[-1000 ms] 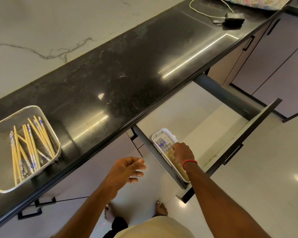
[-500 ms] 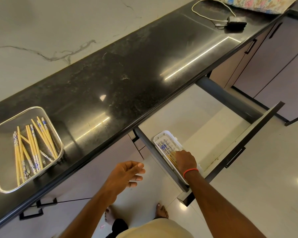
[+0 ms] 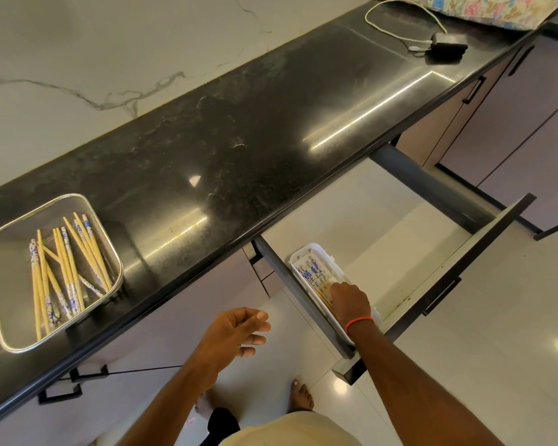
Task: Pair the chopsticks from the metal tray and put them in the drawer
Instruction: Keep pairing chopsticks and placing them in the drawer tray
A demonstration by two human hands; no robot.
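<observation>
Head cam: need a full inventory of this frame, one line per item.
countertop: one, black speckled, running diagonally
metal tray: one, silver mesh, left end of the countertop
loose chopsticks: roughly a dozen, yellow with blue-white ends, in the metal tray
drawer: one, open, pale inside, below the countertop
white organiser: one, white, at the drawer's left side
stored chopsticks: several, same pattern, in the white organiser
cable: one, white, far end of countertop
small black device: one, at the cable's end
floral cloth: one, multicolour, top right
left hand: open, empty, below the counter edge
right hand: red wristband, fingers down on the stored chopsticks; grip hidden
feet: two, bare, on the pale floor
</observation>
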